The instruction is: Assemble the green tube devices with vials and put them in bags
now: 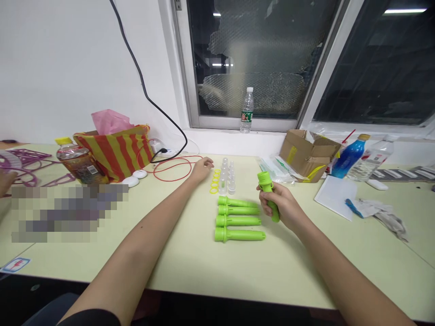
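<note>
My right hand [280, 203] is wrapped around a lime-green plastic flashlight body [266, 183], lifted off the table with its wide threaded end up and tilted. To its left, several matching green flashlight bodies [239, 234] lie side by side, threaded ends pointing left. My left hand [203, 168] reaches to the far end of a column of yellow rings [214, 184], its fingers slightly apart with nothing visible in them. Just right of the rings stand two rows of small clear plastic caps [223, 183]. The left fingertips are close to the farthest ring; contact cannot be made out.
A red cable [173, 174] and a striped bag [117, 151] lie beyond my left arm, beside a brown drink bottle [79, 160]. At the right are a cardboard box [302, 156], a blue bottle [350, 158] and gloves [384, 215]. Another person's hand [6, 181] shows far left.
</note>
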Demonstrator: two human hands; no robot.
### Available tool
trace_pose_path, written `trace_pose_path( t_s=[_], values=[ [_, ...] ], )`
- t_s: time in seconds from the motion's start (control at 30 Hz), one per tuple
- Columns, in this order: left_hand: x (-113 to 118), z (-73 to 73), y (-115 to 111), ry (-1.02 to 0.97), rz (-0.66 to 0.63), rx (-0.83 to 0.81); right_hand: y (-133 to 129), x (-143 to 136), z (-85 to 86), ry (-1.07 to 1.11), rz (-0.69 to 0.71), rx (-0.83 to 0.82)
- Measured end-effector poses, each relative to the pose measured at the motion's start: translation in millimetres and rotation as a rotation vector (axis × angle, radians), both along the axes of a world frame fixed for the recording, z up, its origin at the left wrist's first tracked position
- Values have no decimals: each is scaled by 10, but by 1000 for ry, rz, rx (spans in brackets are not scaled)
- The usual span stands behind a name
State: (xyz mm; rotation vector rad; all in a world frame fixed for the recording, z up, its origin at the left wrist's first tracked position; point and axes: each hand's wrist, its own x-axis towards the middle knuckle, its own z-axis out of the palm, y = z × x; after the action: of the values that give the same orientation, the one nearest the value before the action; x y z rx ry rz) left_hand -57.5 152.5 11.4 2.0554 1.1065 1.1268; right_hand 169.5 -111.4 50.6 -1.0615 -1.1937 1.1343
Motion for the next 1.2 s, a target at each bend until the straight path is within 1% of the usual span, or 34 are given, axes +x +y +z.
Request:
trace_pose_path(
  t_s=[0.07, 0.13, 0.2, 0.23, 0.3, 0.33, 0.37, 0.43, 0.47, 0.5, 0.57, 0.67, 0.8, 0.9, 1.07, 1.2],
  values=[
    [-55, -4, -119, -39, 93, 25, 5, -9, 3, -32, -24, 18],
    [-97, -6, -256, -96, 136, 36, 18, -7, 4, -80, -54, 50],
    [-121, 14, -409, -218, 126, 4, 32, 9, 4, -158, -74, 85],
    [-129, 35, -490, -320, 102, -41, 34, 20, 7, -210, -72, 98],
    [-148, 96, -663, -571, -5, -208, 15, 32, 28, -334, -27, 119],
    [-161, 133, -752, -698, -97, -325, -10, 25, 47, -404, 18, 133],
    [-176, 170, -842, -789, -216, -451, -47, 6, 72, -481, 74, 155],
    [-208, 241, -1010, -886, -441, -653, -150, -74, 126, -654, 201, 232],
    [-218, 271, -1083, -919, -520, -715, -209, -132, 147, -756, 265, 285],
    [-222, 298, -1145, -950, -576, -757, -268, -198, 159, -844, 315, 337],
    [-211, 337, -1234, -1000, -632, -798, -371, -334, 149, -1006, 376, 402],
    [-175, 361, -1285, -1021, -635, -824, -458, -492, 63, -1217, 415, 438],
    [-161, 349, -1270, -1019, -609, -834, -483, -565, -54, -1403, 433, 486],
    [-173, 335, -1251, -1049, -607, -835, -485, -573, -94, -1464, 431, 511],
    [-177, 325, -1236, -1081, -618, -860, -477, -597, -133, -1527, 381, 500],
    [-176, 318, -1221, -1090, -618, -864, -479, -601, -134, -1546, 380, 506]
  ],
)
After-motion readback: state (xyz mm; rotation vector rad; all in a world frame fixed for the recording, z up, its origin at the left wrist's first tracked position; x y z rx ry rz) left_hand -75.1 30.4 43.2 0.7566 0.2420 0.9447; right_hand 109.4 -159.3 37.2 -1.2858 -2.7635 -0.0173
